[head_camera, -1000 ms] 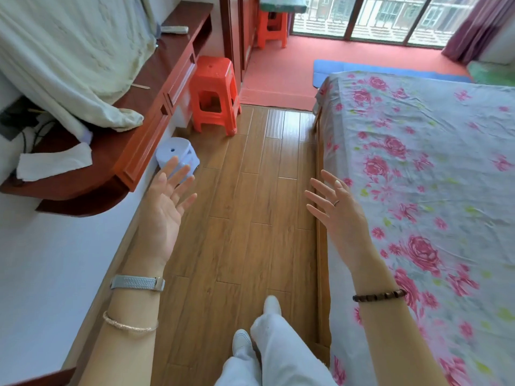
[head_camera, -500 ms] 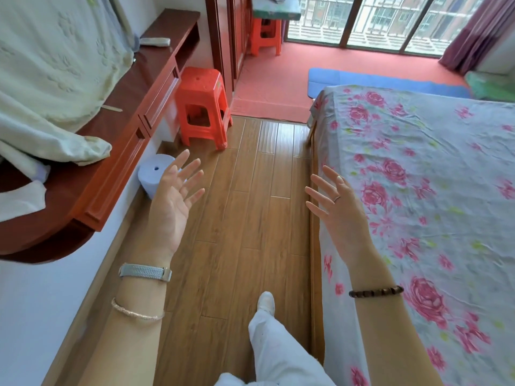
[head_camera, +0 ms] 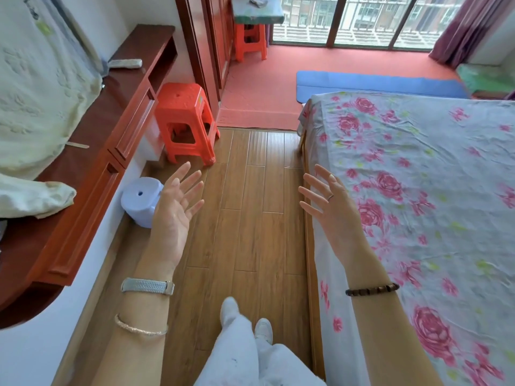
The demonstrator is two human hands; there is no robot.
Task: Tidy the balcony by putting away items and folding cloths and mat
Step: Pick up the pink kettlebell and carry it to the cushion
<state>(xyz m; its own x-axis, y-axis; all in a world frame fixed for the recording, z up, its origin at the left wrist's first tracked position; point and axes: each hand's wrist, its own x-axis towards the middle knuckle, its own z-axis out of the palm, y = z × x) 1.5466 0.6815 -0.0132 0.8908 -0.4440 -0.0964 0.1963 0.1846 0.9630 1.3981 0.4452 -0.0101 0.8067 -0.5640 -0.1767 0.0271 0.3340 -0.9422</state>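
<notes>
Ahead, blue mat [head_camera: 376,84] on balcony floor, well beyond both hands, left hand [head_camera: 174,210] and right hand [head_camera: 331,207] spread, empty

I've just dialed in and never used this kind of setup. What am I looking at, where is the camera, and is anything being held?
There is no machine: the one camera sits on a person's head, looking forward and down. The left hand and right hand are raised over the wooden floor, open and empty. A flowered bed lies on the right, a red shelf and orange stool on the left. Ahead is the balcony, with a blue mat spread on its floor.
</notes>
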